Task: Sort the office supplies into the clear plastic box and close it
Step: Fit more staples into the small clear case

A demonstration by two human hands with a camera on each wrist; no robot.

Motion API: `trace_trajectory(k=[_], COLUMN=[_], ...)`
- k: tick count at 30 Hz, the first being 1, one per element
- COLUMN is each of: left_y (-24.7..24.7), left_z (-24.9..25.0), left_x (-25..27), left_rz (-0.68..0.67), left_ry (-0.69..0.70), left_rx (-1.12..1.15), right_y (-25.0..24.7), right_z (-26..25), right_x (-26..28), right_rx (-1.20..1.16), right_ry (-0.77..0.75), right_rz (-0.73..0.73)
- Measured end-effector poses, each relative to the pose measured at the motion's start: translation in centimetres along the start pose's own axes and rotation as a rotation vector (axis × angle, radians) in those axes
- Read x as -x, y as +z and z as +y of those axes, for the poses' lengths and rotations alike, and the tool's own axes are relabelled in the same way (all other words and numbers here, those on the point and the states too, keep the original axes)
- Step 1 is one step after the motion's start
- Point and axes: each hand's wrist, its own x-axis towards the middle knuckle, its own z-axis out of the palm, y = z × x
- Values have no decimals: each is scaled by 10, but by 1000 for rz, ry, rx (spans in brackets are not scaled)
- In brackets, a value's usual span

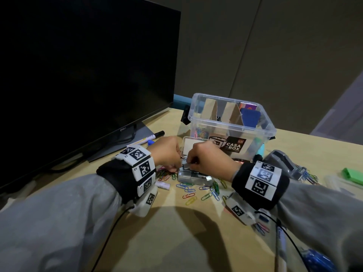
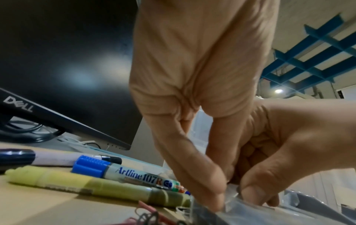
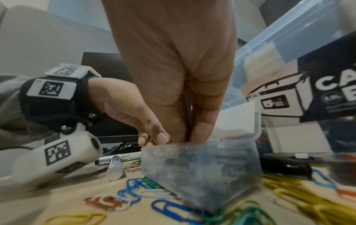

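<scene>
**Both hands at the small staple case**

A small clear case (image 1: 193, 176) of metal staple strips is being worked on the worktop (image 1: 167, 232), just in front of the clear plastic box (image 1: 231, 122). The left hand (image 1: 167, 152) is being held at the case's left edge, its fingers (image 2: 210, 188) curled and pinched on the clear rim. The right hand (image 1: 208, 158) is being held over the case, its fingers (image 3: 200, 127) pressed together around a thin grey strip (image 1: 186, 165), seemingly staples, at the case's open top. The case's lid (image 1: 191, 146) is being kept upright behind the hands.

The clear plastic box is standing open, divided by cardboard partitions (image 1: 233, 114), with coloured paper clips in its left compartment and blue and purple items in its right. Loose paper clips (image 1: 198, 191) are lying scattered around the case. A blue Artline marker (image 2: 123, 173) and a yellow highlighter (image 2: 92, 182) are lying left of the case, before a dark Dell monitor (image 1: 78, 65). A grey stapler (image 1: 282, 161) and a green item (image 1: 352, 174) are lying to the right.
</scene>
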Motion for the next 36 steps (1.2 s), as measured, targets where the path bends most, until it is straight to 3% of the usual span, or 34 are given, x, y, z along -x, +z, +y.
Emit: trace_trajectory(k=[9,18,24,26,29,33,34,36], left_y=[1,0,-13,-13,-7,-1,0,0], left_z=[-2,-4,-10,-14,-21,-20,-18,-15], left_x=[-3,-7,-2,-1,-3,-5,-6,-7], left_rz=[-39,-60,50,43,-41,-88,-103,-134], left_ry=[-41,-29,32,33,20,10,13,29], left_rx=[97,167,-315,-502,-592,-621,-632,-683], right_y=[9,7,-1,-8,-22,-46,-52,-62], right_z=[-6,8,32,37,36,42,48,64], right_x=[-5,-1,9,15,24,23,21,13], right_rx=[30,22,-6,-32,-97,94,152,237], right_ry=[27,-7,77,85,74,46,100,305], right_rz=[-6,102,146,229,535,877,880,735])
